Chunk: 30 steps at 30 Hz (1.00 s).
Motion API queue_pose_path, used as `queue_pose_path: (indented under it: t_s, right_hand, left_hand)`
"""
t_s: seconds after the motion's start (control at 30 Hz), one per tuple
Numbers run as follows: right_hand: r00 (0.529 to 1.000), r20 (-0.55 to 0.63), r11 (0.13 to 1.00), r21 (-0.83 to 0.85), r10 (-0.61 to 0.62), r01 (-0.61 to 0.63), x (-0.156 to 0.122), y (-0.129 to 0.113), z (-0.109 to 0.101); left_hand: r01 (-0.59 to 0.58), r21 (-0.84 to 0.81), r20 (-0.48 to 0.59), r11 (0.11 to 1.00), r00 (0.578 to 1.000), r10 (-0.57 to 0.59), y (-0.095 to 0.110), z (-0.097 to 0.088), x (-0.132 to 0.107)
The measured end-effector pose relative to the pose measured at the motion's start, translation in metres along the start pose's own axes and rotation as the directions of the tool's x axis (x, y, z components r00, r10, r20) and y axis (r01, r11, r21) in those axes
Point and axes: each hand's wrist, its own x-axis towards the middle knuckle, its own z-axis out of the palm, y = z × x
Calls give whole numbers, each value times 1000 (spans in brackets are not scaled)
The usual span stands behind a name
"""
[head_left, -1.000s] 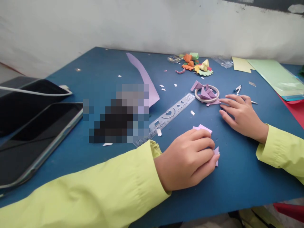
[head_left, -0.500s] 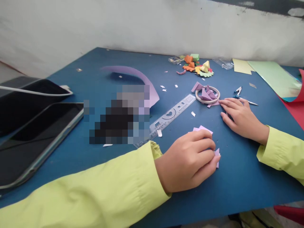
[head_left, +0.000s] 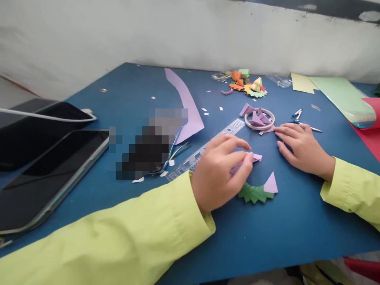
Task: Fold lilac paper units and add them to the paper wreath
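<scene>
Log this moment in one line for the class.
Left hand: fingers at purple paper, grip unclear | Right hand: resting beside pale ring | Green strip: purple piece at right end

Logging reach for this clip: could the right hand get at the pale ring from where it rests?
Probably yes: the right hand lies open beside the pale ring, with only a purple paper piece between them.
</scene>
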Motion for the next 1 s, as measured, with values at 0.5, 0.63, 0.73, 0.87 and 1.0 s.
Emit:
queue_pose_path:
  t_s: [0.5,0.63,0.73,0.87,1.0]
  right_hand:
    - [960,-44,943,-176,278,-281,-21,-17,-6]
    - [940,-39,921,-190,340,-341,-24,-18,-4]
    - [950,-49,940,-133,309,-313,-25,-19,-7]
    - [988,-100,992,65,113,-107,-26,-21,-16]
    - [971,-187,953,237,-147,190,-28,-29,-27]
  left_hand:
    - [-69,4,38,998,997,69,6,2,-4]
    - [-82,-34,45,996,995,84,5,1,-5]
    - [-95,-45,55,994,994,98,5,1,-5]
    - [-127,-53,47,990,990,130,7,2,-5]
    - [-203,-38,30,978,978,204,10,2,-6]
